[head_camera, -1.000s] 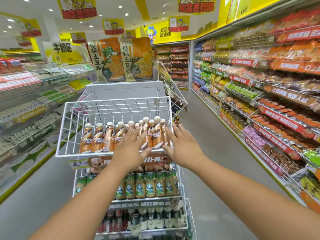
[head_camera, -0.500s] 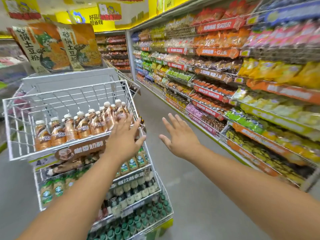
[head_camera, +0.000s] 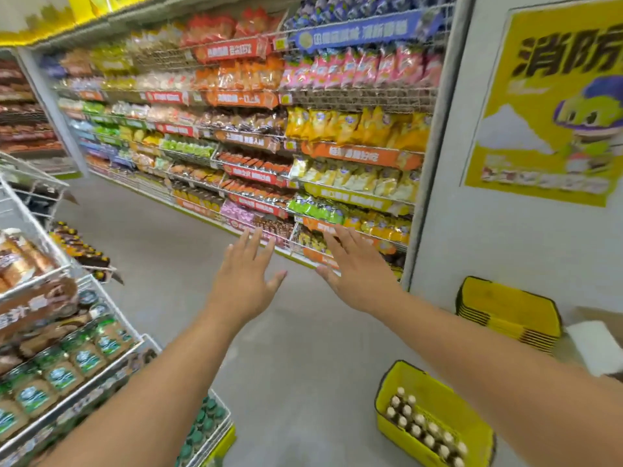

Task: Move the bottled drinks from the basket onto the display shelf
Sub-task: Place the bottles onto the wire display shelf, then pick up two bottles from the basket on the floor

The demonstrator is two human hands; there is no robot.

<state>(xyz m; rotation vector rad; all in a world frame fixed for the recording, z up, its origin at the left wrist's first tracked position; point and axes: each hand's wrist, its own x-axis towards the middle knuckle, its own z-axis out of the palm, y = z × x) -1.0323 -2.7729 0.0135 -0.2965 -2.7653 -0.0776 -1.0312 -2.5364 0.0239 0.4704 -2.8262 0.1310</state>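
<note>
Supermarket aisle: a yellow basket (head_camera: 435, 396) of bottled drinks (head_camera: 426, 429) sits on the floor; above it, well apart, left hand (head_camera: 247, 278) and right hand (head_camera: 354, 271) hover with fingers spread, holding nothing.

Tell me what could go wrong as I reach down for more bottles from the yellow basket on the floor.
1. The bottles stand upright and packed close in the yellow basket; grabbing one carelessly might topple its neighbours.
2. The basket sits low on the floor beside your right arm, so a step that way could kick it.
3. The display shelf is already crowded at its front edge; a swinging left hand could knock bottles off.
</note>
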